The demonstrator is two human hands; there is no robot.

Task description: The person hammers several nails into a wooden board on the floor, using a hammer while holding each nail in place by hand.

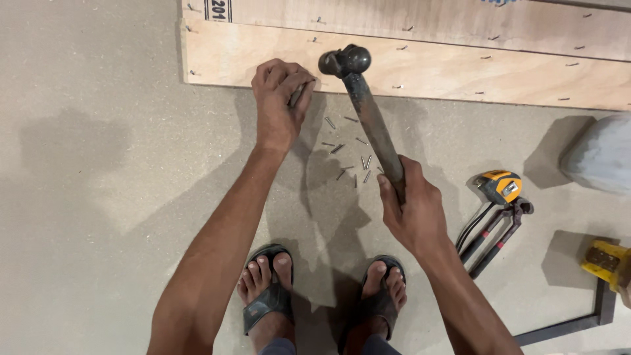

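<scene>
My right hand point(413, 209) grips the dark handle of a ball-peen hammer point(368, 112), whose head hangs over the near edge of a plywood board point(427, 66). My left hand point(281, 98) is closed at the board's edge, pinching a small nail just left of the hammer head. Several loose nails point(348, 154) lie scattered on the floor between my two hands. More nails stick out of the board in rows.
A yellow tape measure point(501, 186) and red-handled pincers point(494, 233) lie on the floor to the right. A grey block point(601, 154) and a yellow tool point(608, 261) sit at the far right. My feet in dark sandals point(269, 296) stand below.
</scene>
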